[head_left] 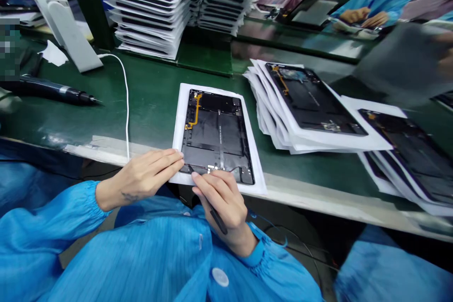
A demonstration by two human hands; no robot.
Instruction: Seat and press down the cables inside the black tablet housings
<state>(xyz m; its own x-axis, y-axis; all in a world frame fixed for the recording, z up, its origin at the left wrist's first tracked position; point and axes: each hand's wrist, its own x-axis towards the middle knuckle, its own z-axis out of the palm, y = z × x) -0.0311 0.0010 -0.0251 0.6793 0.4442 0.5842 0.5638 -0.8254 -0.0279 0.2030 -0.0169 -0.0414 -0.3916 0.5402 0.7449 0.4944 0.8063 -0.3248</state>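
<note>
An opened tablet housing (205,132), black inside with an orange flex cable (198,111) along its left side, lies on a white sheet (179,118) at the bench's front edge. My left hand (143,174) rests its outstretched fingers against the housing's lower left corner and grips nothing that I can see. With my right hand (226,200) I hold slim black tweezers (217,222), whose dark tip points at the housing's bottom edge, left of a small light circuit board (214,169). My right fingers cover part of that lower edge.
Right of me, more housings (314,99) lie on stacked white sheets (269,122). Tall stacks (148,19) stand behind. On the left are an electric screwdriver (60,92), a white stand (71,37) and a white cable (127,104). Co-workers' hands (364,16) show across the bench.
</note>
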